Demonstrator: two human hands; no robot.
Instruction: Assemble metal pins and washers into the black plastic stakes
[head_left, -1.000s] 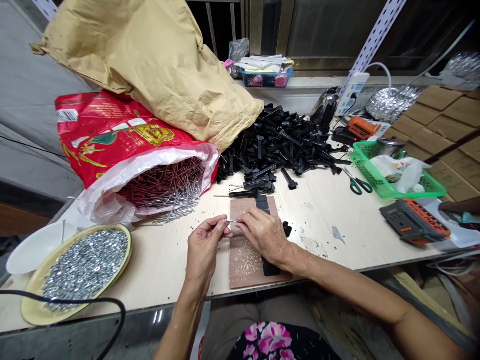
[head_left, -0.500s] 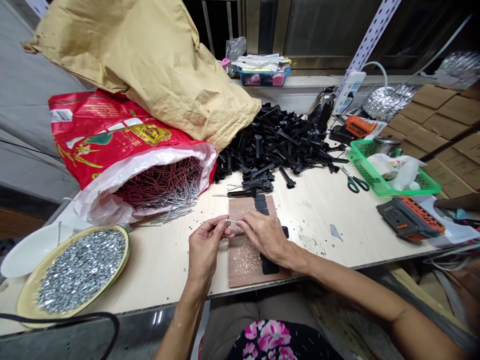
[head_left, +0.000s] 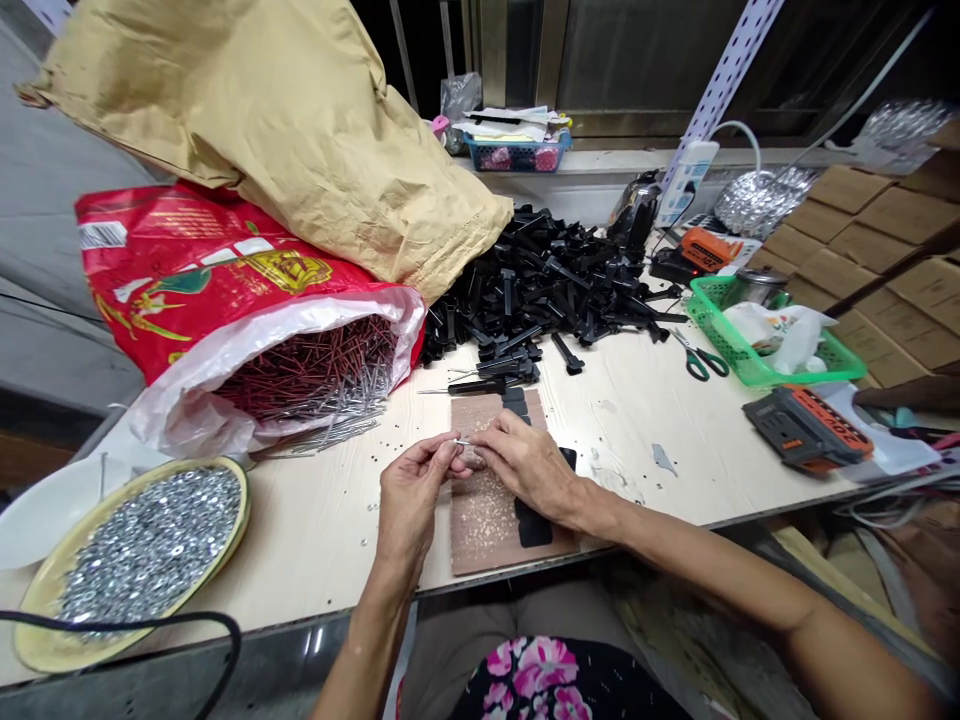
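Note:
My left hand is closed in a pinch on one end of a short, thin silver metal rod. My right hand pinches the rod's other end, and its fingertips hide that part. Both hands hover above a brown board sprinkled with pale crumbs. Partly under my right forearm, black pads run along the board's right side. Just beyond the board lies a thin black-handled tool. To the left, an open red sack spills long thin metal rods, reddish and silver.
At left, a yellow bowl holds many small silver washers. Black plastic parts are heaped at the back beside a brown paper bag. Rightward are scissors, a green basket, a battery pack and stacked cardboard boxes.
The whole view has shifted slightly leftward. Both hands keep their pinch on the rod, with barely any change in finger position.

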